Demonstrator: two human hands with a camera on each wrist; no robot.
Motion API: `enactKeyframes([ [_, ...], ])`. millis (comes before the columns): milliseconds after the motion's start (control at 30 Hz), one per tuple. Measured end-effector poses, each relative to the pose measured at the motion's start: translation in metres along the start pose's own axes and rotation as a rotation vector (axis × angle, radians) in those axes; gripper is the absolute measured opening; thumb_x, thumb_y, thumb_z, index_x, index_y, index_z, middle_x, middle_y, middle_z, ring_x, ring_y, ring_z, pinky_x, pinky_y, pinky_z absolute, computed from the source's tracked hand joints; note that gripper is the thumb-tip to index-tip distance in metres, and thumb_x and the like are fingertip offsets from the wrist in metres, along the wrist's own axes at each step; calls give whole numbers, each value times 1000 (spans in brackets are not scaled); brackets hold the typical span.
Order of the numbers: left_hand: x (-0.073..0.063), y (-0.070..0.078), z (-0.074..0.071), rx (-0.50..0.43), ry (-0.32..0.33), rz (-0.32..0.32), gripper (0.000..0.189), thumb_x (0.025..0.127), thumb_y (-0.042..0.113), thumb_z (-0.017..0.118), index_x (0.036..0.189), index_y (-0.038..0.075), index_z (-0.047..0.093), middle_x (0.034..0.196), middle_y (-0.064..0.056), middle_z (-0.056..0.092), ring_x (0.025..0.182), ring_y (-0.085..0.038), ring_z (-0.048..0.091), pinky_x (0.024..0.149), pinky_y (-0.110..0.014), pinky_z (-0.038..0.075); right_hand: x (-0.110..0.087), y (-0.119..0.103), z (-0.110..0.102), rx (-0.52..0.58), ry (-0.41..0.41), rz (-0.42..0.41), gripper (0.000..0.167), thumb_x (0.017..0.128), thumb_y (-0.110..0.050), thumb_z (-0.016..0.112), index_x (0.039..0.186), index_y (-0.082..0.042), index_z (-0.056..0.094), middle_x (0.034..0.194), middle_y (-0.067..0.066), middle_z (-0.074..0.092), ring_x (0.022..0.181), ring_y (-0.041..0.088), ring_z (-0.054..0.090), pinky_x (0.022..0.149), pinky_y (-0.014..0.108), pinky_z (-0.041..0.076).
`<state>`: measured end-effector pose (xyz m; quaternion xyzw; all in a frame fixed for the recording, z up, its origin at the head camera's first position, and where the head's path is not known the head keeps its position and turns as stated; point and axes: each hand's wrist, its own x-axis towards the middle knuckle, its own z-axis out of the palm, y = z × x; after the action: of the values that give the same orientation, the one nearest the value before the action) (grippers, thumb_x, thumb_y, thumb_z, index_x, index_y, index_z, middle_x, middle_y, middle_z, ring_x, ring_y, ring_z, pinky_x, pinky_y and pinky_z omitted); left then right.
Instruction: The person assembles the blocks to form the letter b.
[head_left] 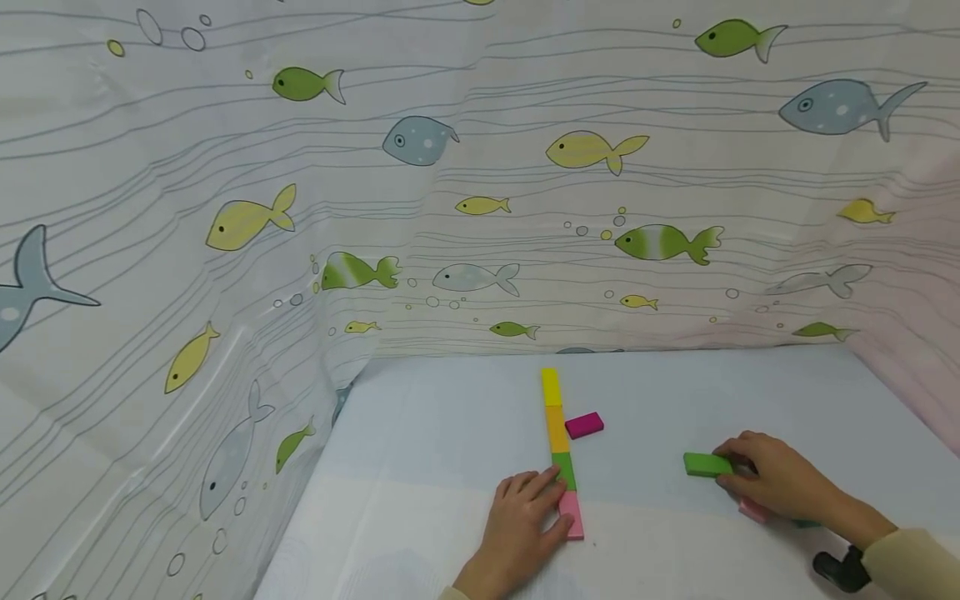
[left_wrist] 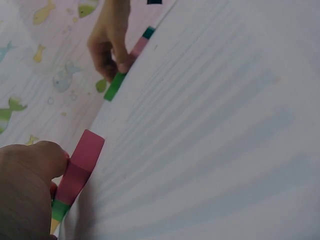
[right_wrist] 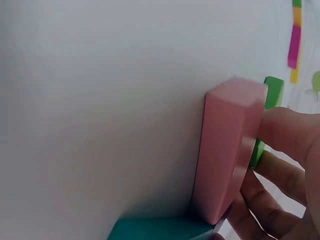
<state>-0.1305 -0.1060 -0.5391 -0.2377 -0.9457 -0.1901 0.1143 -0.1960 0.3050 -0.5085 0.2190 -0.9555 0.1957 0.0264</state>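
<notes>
From the head, the right hand point(head_left: 780, 479) is pinching a green block point(head_left: 701, 465) toward the worktop's point(head_left: 427, 417) right edge — crosswise, while the row of blocks point(head_left: 557, 429) (the left hand point(head_left: 521, 525) is resting loose fingers there) is pointing at the far edge. Left wrist: green is lying well apart from the left hand. Right wrist: a pink block point(right_wrist: 220, 155) is sitting just beside the pinch.

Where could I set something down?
Bare table shows left of the block row, beyond the left hand, and between the magenta block and the green block pinched by the right hand. Around that hand it's crowded, a pink block and teal block close by.

Fish-print sheet point(head_left: 480, 179), perhaps plastic — upright around white tabletop point(head_left: 427, 433).
</notes>
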Motion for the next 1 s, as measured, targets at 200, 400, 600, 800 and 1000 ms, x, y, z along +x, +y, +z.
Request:
enactKeyframes([
  [200,0,0,-1,-10,-7,-4,42,104,47,63,139,24,72,154,7,61,129,-19,60,107,-50,49,1,-7,0,4,-35,32,35,83,-37,89,109,-15,79,97,-14,68,86,0,61,73,25,54],
  [400,-1,0,1,-25,-11,4,41,105,46,61,139,24,71,154,7,61,129,-18,59,107,-50,48,-1,-7,4,8,-33,65,36,82,-35,89,110,-14,78,96,-13,68,85,1,63,73,25,55],
  [600,-1,-1,2,1,12,16,41,105,46,62,138,24,72,153,7,62,128,-18,60,106,-48,49,-1,-8,7,24,9,39,35,83,-28,90,111,-11,78,95,-13,68,83,-1,63,70,23,54],
  [800,-1,-2,3,-7,0,0,42,105,48,61,140,26,71,153,9,61,128,-18,60,106,-48,49,2,-12,9,35,22,42,35,82,-26,90,111,-10,78,94,-13,67,80,-5,60,66,22,51],
  [1000,-1,-2,2,-6,-14,-17,43,105,49,60,141,27,70,154,10,61,129,-17,59,107,-49,49,8,-17,10,3,22,83,35,81,-27,91,111,-12,78,93,-12,67,80,-2,60,67,22,50],
])
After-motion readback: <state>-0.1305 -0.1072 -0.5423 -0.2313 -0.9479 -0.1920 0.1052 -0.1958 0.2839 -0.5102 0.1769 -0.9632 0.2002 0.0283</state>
